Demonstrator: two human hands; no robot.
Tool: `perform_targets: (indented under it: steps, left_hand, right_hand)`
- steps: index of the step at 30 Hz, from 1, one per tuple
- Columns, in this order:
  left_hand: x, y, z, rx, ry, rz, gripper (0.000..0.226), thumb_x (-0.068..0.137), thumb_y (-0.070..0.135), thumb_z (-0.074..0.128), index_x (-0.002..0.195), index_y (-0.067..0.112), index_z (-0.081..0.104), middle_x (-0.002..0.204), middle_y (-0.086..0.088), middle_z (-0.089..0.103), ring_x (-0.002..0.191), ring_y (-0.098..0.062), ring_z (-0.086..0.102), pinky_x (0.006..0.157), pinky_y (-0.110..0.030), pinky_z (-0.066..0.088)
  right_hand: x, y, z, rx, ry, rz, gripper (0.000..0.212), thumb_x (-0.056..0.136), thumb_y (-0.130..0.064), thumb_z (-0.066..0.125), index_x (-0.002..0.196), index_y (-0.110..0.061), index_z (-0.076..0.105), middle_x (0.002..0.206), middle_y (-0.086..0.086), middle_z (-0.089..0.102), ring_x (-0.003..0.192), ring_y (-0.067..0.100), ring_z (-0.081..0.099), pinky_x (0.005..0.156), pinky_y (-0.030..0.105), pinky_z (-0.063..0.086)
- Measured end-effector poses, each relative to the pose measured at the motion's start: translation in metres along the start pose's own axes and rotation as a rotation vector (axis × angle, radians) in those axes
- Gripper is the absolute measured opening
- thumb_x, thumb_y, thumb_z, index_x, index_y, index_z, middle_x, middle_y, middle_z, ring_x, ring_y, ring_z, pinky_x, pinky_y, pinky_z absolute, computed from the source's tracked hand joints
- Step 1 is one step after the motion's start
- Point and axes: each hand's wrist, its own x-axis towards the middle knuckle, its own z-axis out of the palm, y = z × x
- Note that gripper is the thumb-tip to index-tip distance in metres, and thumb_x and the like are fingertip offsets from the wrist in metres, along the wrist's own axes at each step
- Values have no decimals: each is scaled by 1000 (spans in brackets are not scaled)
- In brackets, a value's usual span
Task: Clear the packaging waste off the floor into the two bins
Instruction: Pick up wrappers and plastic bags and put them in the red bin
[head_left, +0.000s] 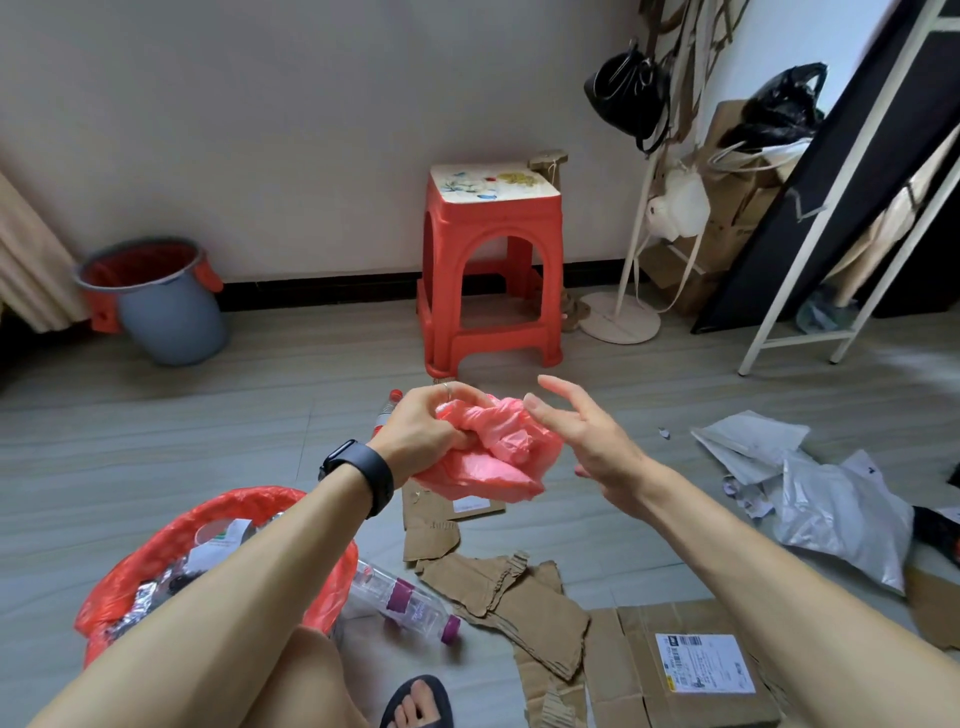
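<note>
Clearly, the left hand (421, 426) is clenching the crumpled pink plastic bag (493, 465) at mid-frame, while the right hand (584, 439) is hovering just beside it, fingers spread. The bag is looking light, soft and slippery, so gripping it bunched whole is probably suiting it best.

No legible text anywhere.

- Shipping label (705, 663), white, on flattened cardboard box (623, 675), bottom right: dark header block, yellow mark, barcode-like lines, print too small to read.
- Purple label (400, 597) round clear bottle (374, 579) on floor just beside red-lined bin (171, 525): pale lettering, blurred.
- Small white label (470, 503) on cardboard piece (431, 527) below pink bag (488, 460): unreadable.
- White packet (221, 538) inside same bin: green mark, not decipherable.
- Second bottle (385, 413) beyond pink bag: red-and-white label, blurred.
</note>
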Motion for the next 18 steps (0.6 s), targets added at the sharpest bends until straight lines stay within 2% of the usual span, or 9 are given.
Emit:
perform_targets:
  steps: [1,3,6,7,9,12,15,16,18]
  left_hand:
    - [-1,1,2,-11,-2,4,43,73,-13,71,83,28,74,96,2,75,77,-15,70,66,-29,59]
    - [-1,4,6,-9,7,8,42,74,-13,70,77,29,74,92,-2,75,72,-16,70,63,-32,60]
    - [-2,4,6,-28,10,-35,41,73,-12,65,77,28,72,80,-3,72,63,-18,65,56,-29,56]
    - [-2,5,5,-42,3,-47,41,71,-12,64,80,28,71,83,-4,72,65,-18,64,57,-29,54]
    - [-1,6,4,-99,-63,-79,46,70,-8,65,94,31,68,105,-9,70,76,-22,67,63,-32,56]
    - [-4,10,5,-207,-196,-153,51,83,7,71,122,38,57,120,-9,64,85,-25,71,63,-32,56]
    - [-5,13,9,-172,-123,-73,40,80,21,82,112,38,66,119,-1,66,97,-23,71,71,-34,58]
    - [-5,15,10,-172,-76,-44,40,76,17,86,108,34,70,117,1,67,97,-22,72,73,-37,60]
    - [-5,18,11,-191,-17,-40,42,70,5,87,102,28,73,108,-5,71,90,-25,72,75,-47,62]
  right_hand:
    - [1,2,0,9,-13,68,71,79,-70,68,141,-47,43,130,-4,60,119,17,57,91,40,40]
    - [1,5,2,95,-103,138,59,81,-65,66,132,-38,56,117,0,70,103,24,67,86,42,50]
    - [1,5,5,205,-51,57,40,80,-37,80,114,-20,70,102,11,74,83,22,71,70,36,58]
    - [2,6,5,194,-1,18,36,78,-28,84,110,-19,70,100,11,74,81,21,71,68,36,58]
    - [7,9,4,109,116,-62,33,72,-19,88,100,-24,71,91,6,74,77,18,69,67,35,58]
    - [11,11,4,-54,304,-159,32,62,-20,84,88,-34,71,87,-3,72,78,14,67,65,32,57]
    - [14,11,7,-158,419,-245,27,68,-11,80,76,-35,73,103,-11,64,94,9,65,78,32,60]
    - [13,10,9,-202,447,-284,27,71,-7,79,71,-34,74,104,-12,60,96,8,63,82,27,58]
    - [10,8,16,-284,484,-396,32,73,0,77,65,-31,74,99,-12,56,94,6,60,79,11,50]
